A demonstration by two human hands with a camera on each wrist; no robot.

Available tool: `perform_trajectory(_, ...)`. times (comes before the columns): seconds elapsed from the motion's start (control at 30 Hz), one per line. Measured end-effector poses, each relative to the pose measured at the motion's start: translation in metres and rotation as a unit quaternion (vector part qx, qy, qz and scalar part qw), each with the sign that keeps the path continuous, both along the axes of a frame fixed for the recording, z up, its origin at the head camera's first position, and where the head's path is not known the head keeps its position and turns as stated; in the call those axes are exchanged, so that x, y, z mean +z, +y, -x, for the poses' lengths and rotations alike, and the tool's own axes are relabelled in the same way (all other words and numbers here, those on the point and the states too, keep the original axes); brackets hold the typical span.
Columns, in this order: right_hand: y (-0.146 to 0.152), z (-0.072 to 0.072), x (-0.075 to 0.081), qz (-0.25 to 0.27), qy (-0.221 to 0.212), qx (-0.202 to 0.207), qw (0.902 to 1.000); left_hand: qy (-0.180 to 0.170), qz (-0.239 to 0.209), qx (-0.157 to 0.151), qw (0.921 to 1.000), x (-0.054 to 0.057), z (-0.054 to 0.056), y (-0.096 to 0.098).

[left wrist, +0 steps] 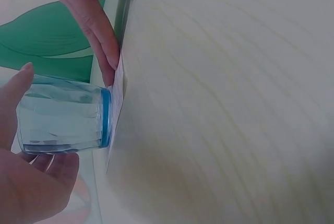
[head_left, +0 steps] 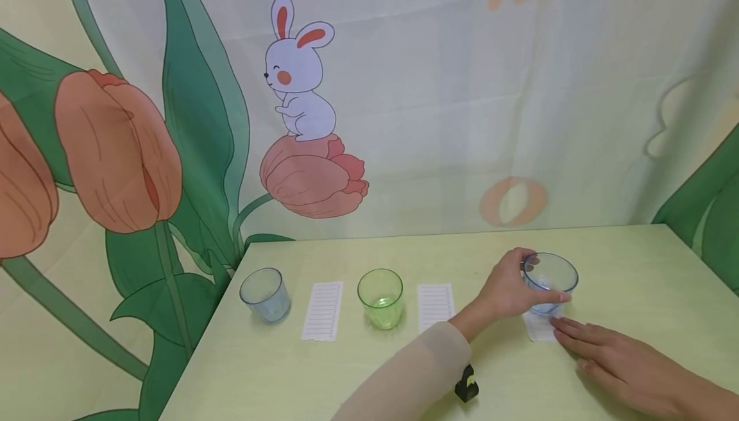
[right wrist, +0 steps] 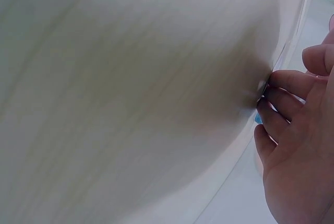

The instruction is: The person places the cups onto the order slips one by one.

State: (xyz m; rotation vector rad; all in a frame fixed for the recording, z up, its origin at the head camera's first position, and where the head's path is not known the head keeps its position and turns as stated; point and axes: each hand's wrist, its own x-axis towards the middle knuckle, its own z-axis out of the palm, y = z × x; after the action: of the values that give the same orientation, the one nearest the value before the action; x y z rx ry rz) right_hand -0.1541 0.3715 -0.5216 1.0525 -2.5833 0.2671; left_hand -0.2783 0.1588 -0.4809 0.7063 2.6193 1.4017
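Observation:
My left hand point(head_left: 508, 287), at the end of a beige sleeve, grips a clear bluish glass point(head_left: 551, 274) from the side, thumb across its near face. Upright, the glass point(left wrist: 65, 114) has its blue base at a white paper slip point(head_left: 539, 328), covering part of it; whether it bears fully on the paper I cannot tell. Beside the glass, my right hand point(head_left: 629, 366) reaches in from the right with fingers extended, and its fingertips touch the slip's edge. Seen in the right wrist view, the right hand point(right wrist: 300, 135) has its fingertips down at the tabletop.
Toward the left stand a bluish glass point(head_left: 265, 296) and a green glass point(head_left: 381, 302). Lined paper slips lie between the glasses, one at left point(head_left: 322, 312) and another at centre point(head_left: 435, 305). A small black object point(head_left: 466, 386) sits by the sleeve. Behind the table point(head_left: 242, 369) hangs a printed cloth point(head_left: 416, 106).

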Motion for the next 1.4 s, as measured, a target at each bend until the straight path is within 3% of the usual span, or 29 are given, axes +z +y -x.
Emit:
perform_trajectory(0.8, 0.0006, -0.0007, 0.0024, 0.002, 0.009, 0.003, 1.0, -0.013, 0.006, -0.002, 0.9999, 0.0005, -0.0038, 0.0001)
perform_trajectory(1.4, -0.0008, -0.0011, 0.0034, -0.003, 0.018, 0.001, 0.9998, 0.0, 0.021, -0.011, 0.9997, 0.0033, -0.0013, -0.0036)
